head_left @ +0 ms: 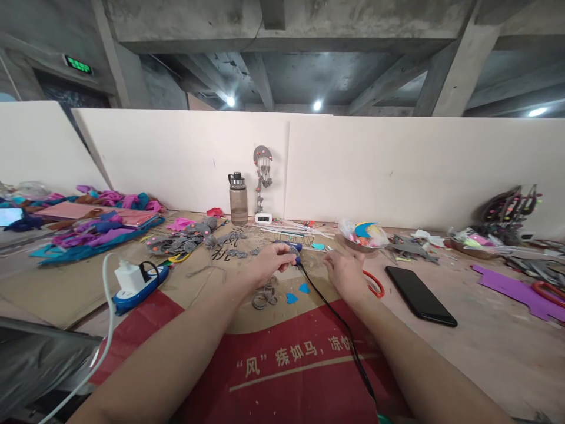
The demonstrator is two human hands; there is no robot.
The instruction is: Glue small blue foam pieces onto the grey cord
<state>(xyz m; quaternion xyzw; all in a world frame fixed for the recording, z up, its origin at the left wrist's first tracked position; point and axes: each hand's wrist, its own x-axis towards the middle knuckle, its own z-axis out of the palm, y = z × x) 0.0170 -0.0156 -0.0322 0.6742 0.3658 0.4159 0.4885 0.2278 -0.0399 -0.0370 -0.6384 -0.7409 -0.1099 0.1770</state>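
Head view: a person's two bare forearms reach forward over a cluttered surface (485, 341) covered in part by red-and-tan printed cardboard (282, 359). Left hand (269, 263): fingers curled closed around a blue-handled corded tool (295, 254), probably a glue gun, whose body lies across the fingertips; its black cord (339, 324) runs back from the fingers toward the person, between the two arms. Right hand (346, 274): palm down, fingers pointing forward and lightly bent; whether they pinch anything cannot be told. Just right of that hand lie red-handled scissors (375, 285), partly covered by it, and farther right a black phone (420, 295), face up. Just behind and below the left fingers lie grey felt loops (263, 295) and two small blue felt cutouts (298, 292). Left of the left hand, well apart, a blue power strip (140, 287) carries a white charger (128, 275). Beyond the fingers, against the white partition (375, 171), stand a water bottle (238, 198) and a grey felt hanging ornament (262, 171).
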